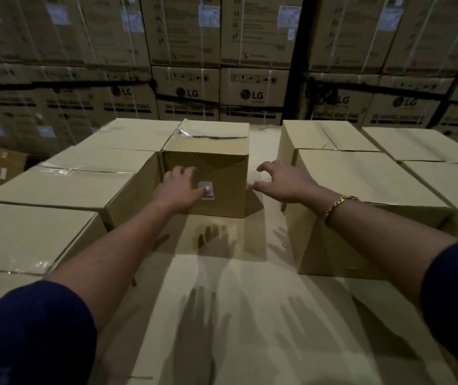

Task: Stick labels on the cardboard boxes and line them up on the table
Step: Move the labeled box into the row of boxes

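Note:
A small cardboard box (222,173) stands on the pale table (236,301) straight ahead, its top sealed with clear tape. A small white label (208,191) sits low on its near face. My left hand (179,190) lies flat against that face, its thumb pressing on the label. My right hand (283,182) hovers just right of the box with its fingers spread and curled, holding nothing and apart from the box's right edge.
Larger cardboard boxes (64,187) line the left side, and more boxes (361,195) stand on the right, leaving a corridor down the middle. Behind the table rises a wall of stacked washing machine cartons (253,95).

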Available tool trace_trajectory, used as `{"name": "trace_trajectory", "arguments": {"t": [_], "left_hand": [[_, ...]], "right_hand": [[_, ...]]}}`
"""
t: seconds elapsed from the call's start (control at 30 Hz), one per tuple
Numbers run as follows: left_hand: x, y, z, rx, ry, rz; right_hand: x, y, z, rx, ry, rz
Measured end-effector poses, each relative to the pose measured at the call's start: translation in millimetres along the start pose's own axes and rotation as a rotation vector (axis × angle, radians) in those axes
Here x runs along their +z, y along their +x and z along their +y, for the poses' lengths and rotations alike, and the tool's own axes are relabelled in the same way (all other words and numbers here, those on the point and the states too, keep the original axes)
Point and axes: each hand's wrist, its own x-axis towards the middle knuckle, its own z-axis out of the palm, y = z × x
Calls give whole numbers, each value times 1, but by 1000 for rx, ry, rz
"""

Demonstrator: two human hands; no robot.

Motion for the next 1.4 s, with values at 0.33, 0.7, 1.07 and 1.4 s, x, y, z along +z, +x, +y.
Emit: {"name": "trace_trajectory", "arguments": {"t": [0.33,0.7,1.07,1.4], "left_hand": [[11,65,-31,-36,-57,26],[2,68,-41,-132,-139,81],[-49,-103,-26,-59,-232,99],[-95,-322,11,-66,-131,200]], "right_hand": [[42,130,-8,112,67,-15],[58,97,11,11,161,310],[2,-97,-9,-4,318,220],[-30,-293,-34,15,471,234]]}}
